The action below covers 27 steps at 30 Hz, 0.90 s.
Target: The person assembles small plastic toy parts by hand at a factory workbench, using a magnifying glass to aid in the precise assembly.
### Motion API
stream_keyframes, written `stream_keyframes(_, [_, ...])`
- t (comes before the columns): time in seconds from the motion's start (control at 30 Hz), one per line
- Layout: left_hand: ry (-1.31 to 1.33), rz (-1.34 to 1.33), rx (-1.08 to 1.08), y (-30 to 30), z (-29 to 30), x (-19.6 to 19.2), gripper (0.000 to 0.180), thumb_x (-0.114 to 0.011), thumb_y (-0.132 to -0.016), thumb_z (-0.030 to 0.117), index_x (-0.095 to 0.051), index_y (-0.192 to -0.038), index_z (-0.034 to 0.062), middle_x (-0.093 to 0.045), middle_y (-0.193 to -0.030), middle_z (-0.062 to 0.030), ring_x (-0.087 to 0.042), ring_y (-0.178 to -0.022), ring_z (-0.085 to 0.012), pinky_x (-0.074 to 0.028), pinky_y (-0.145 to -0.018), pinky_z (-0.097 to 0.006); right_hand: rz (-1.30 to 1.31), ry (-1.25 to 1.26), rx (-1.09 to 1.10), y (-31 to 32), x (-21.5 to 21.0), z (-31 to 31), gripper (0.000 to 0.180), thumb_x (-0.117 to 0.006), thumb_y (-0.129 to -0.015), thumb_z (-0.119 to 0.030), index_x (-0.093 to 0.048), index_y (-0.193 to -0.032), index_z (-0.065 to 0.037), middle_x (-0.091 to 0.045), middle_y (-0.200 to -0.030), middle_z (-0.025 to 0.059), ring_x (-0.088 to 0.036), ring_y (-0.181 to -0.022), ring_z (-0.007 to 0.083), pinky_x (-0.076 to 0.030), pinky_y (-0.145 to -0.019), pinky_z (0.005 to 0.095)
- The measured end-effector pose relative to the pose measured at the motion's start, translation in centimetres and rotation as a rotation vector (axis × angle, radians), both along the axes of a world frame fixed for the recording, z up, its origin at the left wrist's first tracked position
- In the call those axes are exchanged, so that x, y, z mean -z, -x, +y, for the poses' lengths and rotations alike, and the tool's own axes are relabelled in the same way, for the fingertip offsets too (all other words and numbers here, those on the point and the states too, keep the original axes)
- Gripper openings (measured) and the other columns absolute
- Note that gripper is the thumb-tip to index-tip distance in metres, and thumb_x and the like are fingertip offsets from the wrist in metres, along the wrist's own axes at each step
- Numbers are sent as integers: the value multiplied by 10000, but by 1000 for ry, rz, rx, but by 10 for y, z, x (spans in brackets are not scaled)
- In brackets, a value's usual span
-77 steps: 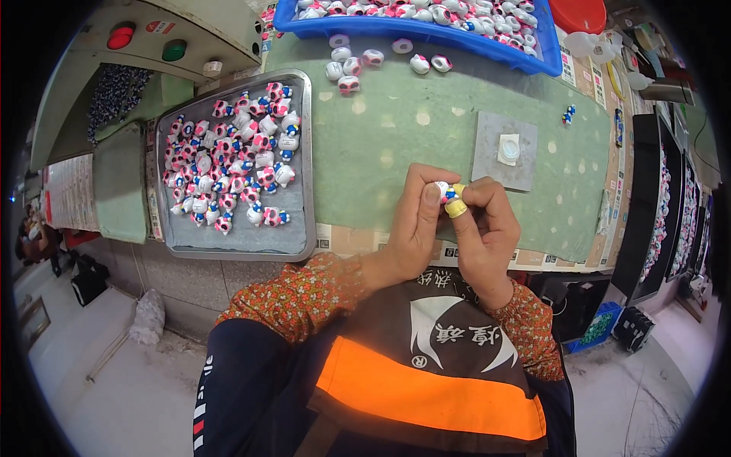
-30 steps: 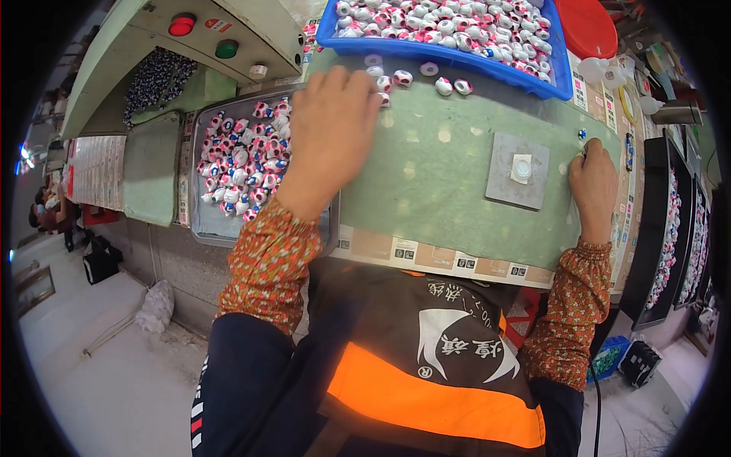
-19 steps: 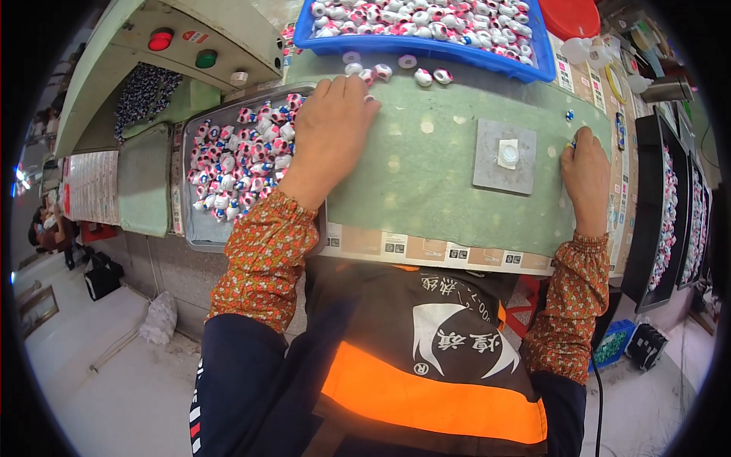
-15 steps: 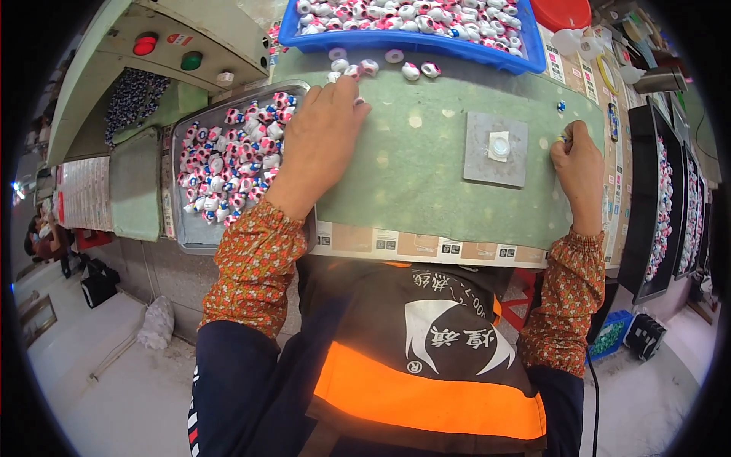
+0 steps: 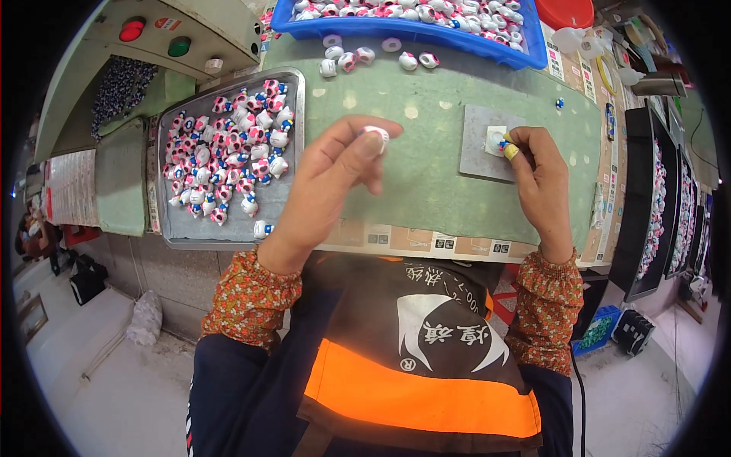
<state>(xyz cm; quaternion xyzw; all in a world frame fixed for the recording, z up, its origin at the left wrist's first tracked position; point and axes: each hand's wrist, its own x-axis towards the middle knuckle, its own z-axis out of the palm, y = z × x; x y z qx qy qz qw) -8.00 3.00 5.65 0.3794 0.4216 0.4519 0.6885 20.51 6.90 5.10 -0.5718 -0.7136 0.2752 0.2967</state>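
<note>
Pinching a white head [image 5: 375, 138], the left hand [image 5: 324, 175] hovers; right hand [image 5: 544, 171], fingers closed on a blue body [image 5: 502, 145], apparently dabs at the grey plate [image 5: 475, 152]; joining next needs alignment.

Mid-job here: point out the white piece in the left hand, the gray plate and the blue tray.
White piece [image 5: 381, 134], head view: its exposed face above the left hand's [image 5: 329, 171] thumb.
Gray plate [image 5: 474, 151], head view: its bare left side.
Blue tray [image 5: 343, 27], head view: its near wall.
</note>
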Motion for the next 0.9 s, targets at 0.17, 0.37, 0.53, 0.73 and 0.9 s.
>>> stream_keyframes(0.17, [86, -125, -4, -19, -15, 7, 360, -471, -1060, 275, -500, -1347, 60, -564, -954, -1, -562, -822, -76, -530, -701, -238, -234, -156, -90, 7, 1, 4, 140, -595, -854, 34, -586, -989, 0, -569, -904, 146, -552, -855, 329, -455, -765, 409])
stream_keyframes(0.37, [227, -354, 16, -37, -19, 30, 408, -417, -1072, 354, -495, -1360, 75, -493, -903, 25, -482, -770, -54, -453, -644, -216, -353, -230, -124, 11, 0, 6, 151, -584, -843, 42, -581, -989, 3, -566, -921, 153, -551, -882, 346, -452, -771, 422])
stream_keyframes(0.53, [245, -473, -3, -48, -18, 42, 393, -400, -1075, 374, -483, -1340, 95, -486, -917, 20, -444, -775, -61, -401, -638, -228, -158, -105, -41, 13, -2, -5, 141, -581, -881, 25, -586, -1020, -1, -582, -904, 94, -558, -783, 228, -461, -715, 340])
stream_keyframes(0.73, [235, -586, -45, -59, -26, 54, 313, -419, -1073, 357, -478, -1249, 105, -487, -944, -3, -456, -816, -92, -420, -681, -251, 511, 215, -40, 49, 3, -39, 128, -605, -925, -24, -600, -1051, -6, -575, -910, -13, -457, -762, 44, -406, -686, 211])
stream_keyframes(0.9, [211, -538, -62, -64, -29, 52, 303, -429, -1072, 358, -459, -1242, 108, -497, -973, -22, -471, -827, -102, -434, -706, -248, 485, 236, -98, 61, 0, -51, 141, -593, -964, -39, -563, -1092, 12, -576, -993, 16, -529, -902, 78, -429, -829, 227])
